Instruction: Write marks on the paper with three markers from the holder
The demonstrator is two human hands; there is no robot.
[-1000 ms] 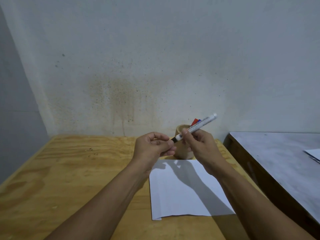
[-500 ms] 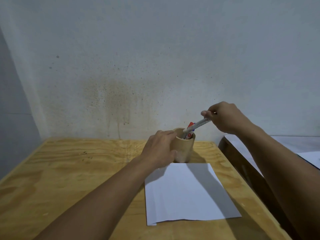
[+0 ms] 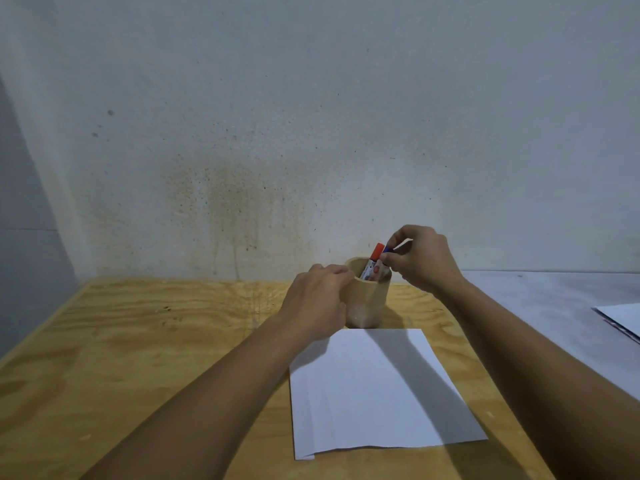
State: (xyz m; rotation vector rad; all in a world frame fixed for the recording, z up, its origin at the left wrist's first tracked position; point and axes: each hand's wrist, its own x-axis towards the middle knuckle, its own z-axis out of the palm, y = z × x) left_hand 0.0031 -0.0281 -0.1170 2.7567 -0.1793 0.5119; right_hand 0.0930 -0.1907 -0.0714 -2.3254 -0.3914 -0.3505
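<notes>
A round wooden holder (image 3: 367,303) stands on the table just behind a blank white sheet of paper (image 3: 374,386). My left hand (image 3: 317,301) is wrapped around the holder's left side. A red-capped marker (image 3: 376,251) and a blue-capped marker (image 3: 387,250) stick up out of it. My right hand (image 3: 424,261) hovers over the holder's right rim with its fingertips pinched together. Between them shows a sliver of the white marker (image 3: 403,244), which leans into the holder behind the blue cap. Most of that marker is hidden.
The plywood table (image 3: 156,341) meets a stained wall at the back. A grey tabletop (image 3: 540,306) adjoins on the right, with a sheet of paper (image 3: 620,317) at the frame's edge.
My right hand carried the white marker from in front of me to the holder and lowered it inside. My left hand left the marker's tip and took hold of the holder.
</notes>
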